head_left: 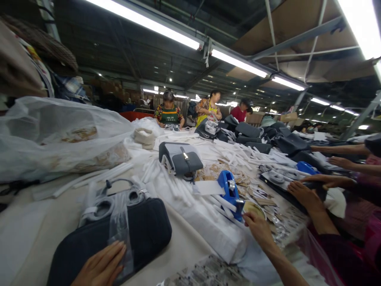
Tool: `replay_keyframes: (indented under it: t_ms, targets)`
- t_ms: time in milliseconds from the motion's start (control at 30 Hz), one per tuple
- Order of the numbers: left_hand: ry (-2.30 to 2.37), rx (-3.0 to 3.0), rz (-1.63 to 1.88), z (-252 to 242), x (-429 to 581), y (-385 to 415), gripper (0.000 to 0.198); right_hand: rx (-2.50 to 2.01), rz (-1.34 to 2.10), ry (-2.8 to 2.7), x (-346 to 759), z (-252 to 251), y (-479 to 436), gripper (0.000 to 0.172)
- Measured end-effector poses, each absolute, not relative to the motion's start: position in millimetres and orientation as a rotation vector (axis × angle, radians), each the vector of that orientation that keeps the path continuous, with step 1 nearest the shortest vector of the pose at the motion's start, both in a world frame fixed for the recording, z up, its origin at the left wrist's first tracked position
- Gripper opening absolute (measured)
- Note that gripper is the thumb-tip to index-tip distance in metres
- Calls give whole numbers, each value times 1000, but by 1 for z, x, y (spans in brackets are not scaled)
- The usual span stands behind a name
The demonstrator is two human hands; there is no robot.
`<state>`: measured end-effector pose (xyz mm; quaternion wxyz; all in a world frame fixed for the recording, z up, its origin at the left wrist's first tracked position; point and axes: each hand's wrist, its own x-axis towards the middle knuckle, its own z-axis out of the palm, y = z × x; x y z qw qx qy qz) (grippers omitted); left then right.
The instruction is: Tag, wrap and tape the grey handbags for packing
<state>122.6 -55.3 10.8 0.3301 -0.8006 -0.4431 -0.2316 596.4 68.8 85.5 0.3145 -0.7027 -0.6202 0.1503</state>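
Bag: dark handbag [145, 234] lay flat at the near edge of the table [44, 222], with clear film [119, 226] over its front and its handle wrapped pale.
Left hand [101, 267]: open and flat, fingers together, resting on the bag's near corner.
Right hand [259, 227]: well apart from the left, at the blue tape dispenser [229, 191], fingertips against its roll [253, 207]; whether it gripped could not be told.

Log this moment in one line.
left hand: flat on dark bag | right hand: at blue tape dispenser
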Motion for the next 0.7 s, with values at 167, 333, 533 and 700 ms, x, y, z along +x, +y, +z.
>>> replay_keyframes:
  t_ms: [167,333,533,700]
  targets:
    - [-1202,-2039,-677,35,139,-62,32,-2005,242,-1803,598,92,57,19]
    - [-1295,-2069,-731,40,149,-67,27,-1966,180,-2120,590,98,42,24]
    - [-1495,-2137,-719,40,160,-71,28,-1079,333,-2917,483,159,20,29]
    - [-1575,-2101,-718,34,165,-75,29,-199,135,-3360,346,188,20,22]
